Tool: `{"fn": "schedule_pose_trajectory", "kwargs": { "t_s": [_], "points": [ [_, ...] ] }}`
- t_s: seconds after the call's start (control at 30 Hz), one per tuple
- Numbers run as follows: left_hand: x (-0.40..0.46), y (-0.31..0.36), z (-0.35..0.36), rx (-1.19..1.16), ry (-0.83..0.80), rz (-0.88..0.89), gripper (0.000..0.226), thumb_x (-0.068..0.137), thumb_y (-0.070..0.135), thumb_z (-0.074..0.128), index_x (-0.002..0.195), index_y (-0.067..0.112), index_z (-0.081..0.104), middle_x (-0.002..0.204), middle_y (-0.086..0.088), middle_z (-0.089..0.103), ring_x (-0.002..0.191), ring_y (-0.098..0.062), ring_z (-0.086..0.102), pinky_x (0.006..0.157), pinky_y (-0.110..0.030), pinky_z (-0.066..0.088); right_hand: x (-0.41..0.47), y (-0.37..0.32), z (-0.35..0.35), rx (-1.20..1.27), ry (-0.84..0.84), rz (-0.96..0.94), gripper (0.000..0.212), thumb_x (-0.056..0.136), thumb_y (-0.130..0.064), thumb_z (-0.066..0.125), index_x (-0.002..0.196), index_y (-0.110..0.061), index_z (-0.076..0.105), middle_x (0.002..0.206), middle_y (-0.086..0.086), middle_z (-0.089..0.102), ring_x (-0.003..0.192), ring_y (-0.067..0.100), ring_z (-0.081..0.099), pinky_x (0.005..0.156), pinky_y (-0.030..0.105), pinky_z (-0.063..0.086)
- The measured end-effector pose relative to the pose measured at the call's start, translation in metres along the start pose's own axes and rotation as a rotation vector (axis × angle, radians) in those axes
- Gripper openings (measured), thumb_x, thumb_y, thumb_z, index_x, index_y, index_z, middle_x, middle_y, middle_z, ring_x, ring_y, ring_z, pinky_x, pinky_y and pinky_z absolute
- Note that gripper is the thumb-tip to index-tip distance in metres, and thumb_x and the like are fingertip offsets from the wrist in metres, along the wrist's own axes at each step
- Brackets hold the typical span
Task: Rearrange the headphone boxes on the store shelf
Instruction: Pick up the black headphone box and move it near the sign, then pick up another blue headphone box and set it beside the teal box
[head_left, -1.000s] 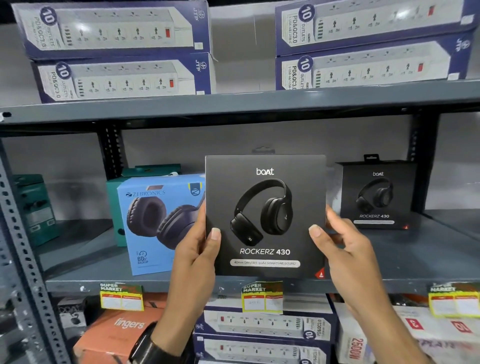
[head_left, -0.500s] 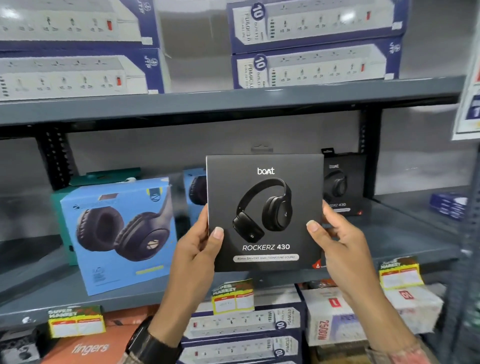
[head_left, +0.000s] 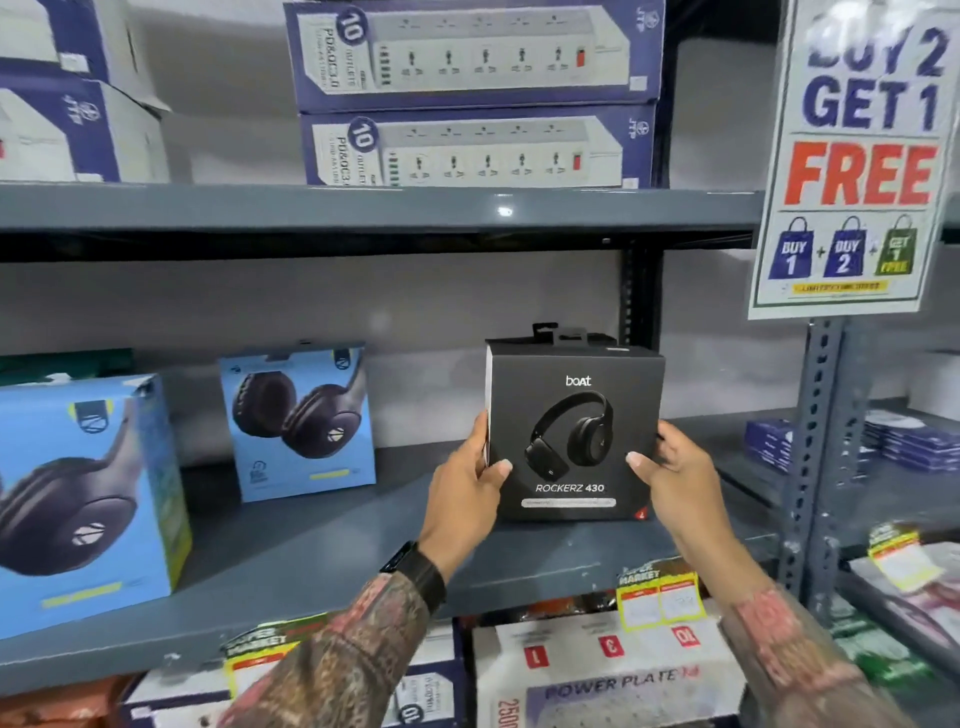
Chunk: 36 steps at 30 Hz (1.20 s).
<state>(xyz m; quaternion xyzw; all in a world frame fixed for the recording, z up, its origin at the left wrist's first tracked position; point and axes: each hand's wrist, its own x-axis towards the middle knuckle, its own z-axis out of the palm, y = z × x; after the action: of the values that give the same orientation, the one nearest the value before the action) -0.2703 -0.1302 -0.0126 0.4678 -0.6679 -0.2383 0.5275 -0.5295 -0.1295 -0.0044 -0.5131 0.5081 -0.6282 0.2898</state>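
A black "boAt Rockerz 430" headphone box (head_left: 574, 436) stands upright at the right end of the grey middle shelf (head_left: 337, 551), its bottom edge at the shelf surface. My left hand (head_left: 467, 486) grips its left edge and my right hand (head_left: 675, 475) grips its right edge. Just above and behind it a black hang tab (head_left: 545, 330) shows; whatever it belongs to is hidden. A blue headphone box (head_left: 298, 421) stands further left and back. Another blue headphone box (head_left: 83, 493) stands at the shelf's front left.
Stacked power-strip boxes (head_left: 467, 98) fill the upper shelf. A "Buy 2 Get 1 Free" sign (head_left: 857, 156) hangs at right above a perforated shelf post (head_left: 815, 441). Price tags (head_left: 657, 597) hang on the shelf's front edge, with more boxes below.
Both hands have carried the black box to the right and back onto the shelf, covering the second black box that stood there. The view has swung right.
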Motion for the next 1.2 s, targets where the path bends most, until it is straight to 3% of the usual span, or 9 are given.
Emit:
{"fn": "schedule_pose_trajectory", "kwargs": {
  "t_s": [0.1, 0.23, 0.37, 0.5, 0.6, 0.73, 0.87, 1.0, 1.2],
  "points": [
    [0.012, -0.01, 0.019, -0.001, 0.022, -0.071, 0.077, 0.108, 0.009, 0.063, 0.174, 0.032, 0.032, 0.123, 0.014, 0.057, 0.117, -0.009, 0.055, 0.113, -0.031, 0.045, 0.022, 0.007, -0.004, 0.003, -0.028, 0.018, 0.063, 0.102, -0.002, 0.07, 0.16, -0.023, 0.055, 0.146, 0.006, 0.073, 0.119, 0.023, 0.076, 0.082, 0.036, 0.064],
    [0.017, -0.01, 0.031, 0.003, 0.047, -0.119, 0.078, 0.11, 0.004, 0.061, 0.176, 0.03, 0.029, 0.129, 0.021, 0.06, 0.126, -0.007, 0.054, 0.123, -0.029, 0.04, 0.034, 0.004, -0.001, 0.001, -0.023, 0.024, 0.068, 0.104, 0.0, 0.068, 0.165, -0.019, 0.047, 0.148, 0.002, 0.065, 0.116, 0.019, 0.068, 0.076, 0.025, 0.057],
    [0.02, -0.004, 0.037, -0.012, 0.047, -0.125, 0.078, 0.112, 0.0, 0.058, 0.177, 0.029, 0.026, 0.158, 0.022, 0.049, 0.149, -0.002, 0.048, 0.127, -0.023, 0.031, 0.039, 0.008, 0.0, 0.009, -0.028, 0.021, 0.067, 0.104, 0.003, 0.066, 0.166, -0.015, 0.046, 0.138, -0.002, 0.06, 0.122, 0.014, 0.061, 0.102, 0.029, 0.052],
    [0.023, -0.01, 0.039, 0.018, 0.061, -0.14, 0.078, 0.112, 0.003, 0.058, 0.177, 0.031, 0.025, 0.152, 0.02, 0.055, 0.143, -0.003, 0.05, 0.132, -0.032, 0.035, 0.043, 0.016, 0.0, -0.021, -0.022, 0.002, 0.066, 0.103, 0.0, 0.067, 0.164, -0.015, 0.048, 0.152, 0.003, 0.063, 0.137, 0.02, 0.063, 0.122, 0.039, 0.047],
    [0.023, -0.015, 0.038, 0.054, 0.055, -0.136, 0.077, 0.112, 0.004, 0.059, 0.177, 0.031, 0.025, 0.141, 0.025, 0.059, 0.137, -0.005, 0.052, 0.133, -0.038, 0.038, 0.043, 0.02, 0.003, -0.029, -0.011, 0.013, 0.066, 0.102, -0.002, 0.07, 0.164, -0.017, 0.05, 0.158, 0.008, 0.062, 0.146, 0.027, 0.061, 0.125, 0.046, 0.047],
    [0.012, 0.007, 0.031, 0.033, 0.03, -0.141, 0.074, 0.115, 0.011, 0.056, 0.178, 0.028, 0.022, 0.168, 0.002, 0.054, 0.157, -0.018, 0.05, 0.134, -0.035, 0.033, 0.029, 0.013, 0.009, -0.108, 0.127, -0.002, 0.061, 0.099, -0.006, 0.075, 0.157, -0.017, 0.058, 0.146, 0.009, 0.067, 0.131, 0.027, 0.066, 0.116, 0.051, 0.053],
    [-0.009, 0.026, 0.01, -0.016, 0.08, -0.155, 0.071, 0.114, 0.018, 0.061, 0.176, 0.025, 0.027, 0.162, -0.012, 0.061, 0.142, -0.021, 0.065, 0.125, -0.036, 0.045, -0.001, -0.002, 0.027, -0.118, 0.309, -0.152, 0.036, 0.095, -0.006, 0.078, 0.129, -0.015, 0.07, 0.117, 0.003, 0.062, 0.094, 0.02, 0.061, 0.095, 0.039, 0.056],
    [-0.03, 0.037, -0.034, -0.016, 0.172, -0.064, 0.064, 0.112, 0.018, 0.065, 0.171, 0.026, 0.042, 0.168, 0.0, 0.057, 0.129, -0.01, 0.069, 0.113, -0.027, 0.049, -0.034, -0.029, 0.061, -0.003, 0.155, -0.267, 0.023, 0.096, -0.006, 0.077, 0.113, -0.02, 0.071, 0.097, 0.001, 0.07, 0.078, 0.009, 0.063, 0.071, 0.006, 0.048],
    [-0.084, 0.046, -0.141, 0.027, 0.442, 0.092, 0.046, 0.109, 0.017, 0.069, 0.152, 0.033, 0.064, 0.137, 0.014, 0.076, 0.11, 0.012, 0.072, 0.099, -0.009, 0.055, -0.101, -0.09, 0.149, 0.192, -0.119, -0.4, 0.027, 0.097, -0.015, 0.077, 0.107, -0.038, 0.067, 0.089, -0.007, 0.072, 0.082, 0.009, 0.067, 0.079, 0.029, 0.059]
  ]
}}
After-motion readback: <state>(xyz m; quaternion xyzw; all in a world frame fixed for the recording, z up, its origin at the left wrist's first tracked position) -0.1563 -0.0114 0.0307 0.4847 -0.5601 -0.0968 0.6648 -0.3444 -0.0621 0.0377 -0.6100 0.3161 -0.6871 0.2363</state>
